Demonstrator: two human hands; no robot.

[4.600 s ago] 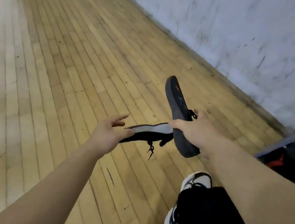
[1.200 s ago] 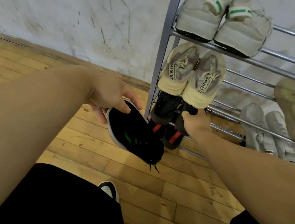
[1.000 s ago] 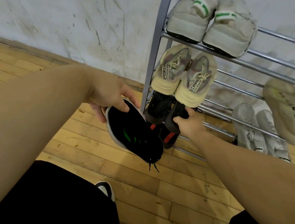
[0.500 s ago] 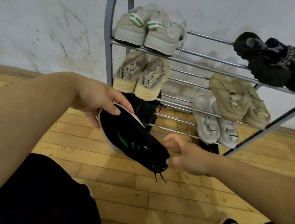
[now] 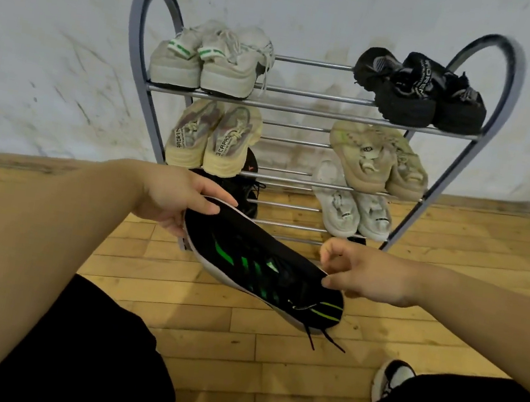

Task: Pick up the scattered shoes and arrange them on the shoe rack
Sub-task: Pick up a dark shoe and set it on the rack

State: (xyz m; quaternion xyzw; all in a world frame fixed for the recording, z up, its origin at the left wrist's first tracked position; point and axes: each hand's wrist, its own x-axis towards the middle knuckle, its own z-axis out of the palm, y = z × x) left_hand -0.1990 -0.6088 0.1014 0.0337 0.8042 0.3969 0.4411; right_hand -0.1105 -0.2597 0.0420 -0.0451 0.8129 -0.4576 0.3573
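A black shoe with green stripes (image 5: 258, 264) hangs tilted, toe down to the right, in front of the grey metal shoe rack (image 5: 303, 110). My left hand (image 5: 171, 201) grips its heel end. My right hand (image 5: 372, 274) has curled fingers and pinches the shoe's upper edge near the toe. Loose black laces dangle from the toe. Its black mate (image 5: 251, 192) lies on the rack's third shelf at the left, mostly hidden behind my left hand.
The rack stands against a scuffed white wall and holds a white-green pair (image 5: 208, 60), a black pair (image 5: 422, 90), two beige pairs (image 5: 214, 139) (image 5: 378, 159) and a white pair (image 5: 351, 206). The shelf middles are bare rails. My legs and one foot (image 5: 392, 379) are below on the wooden floor.
My right hand let go of the other black shoe on the rack, drew back and took the held shoe near its toe. The view pulled back to show the whole rack.
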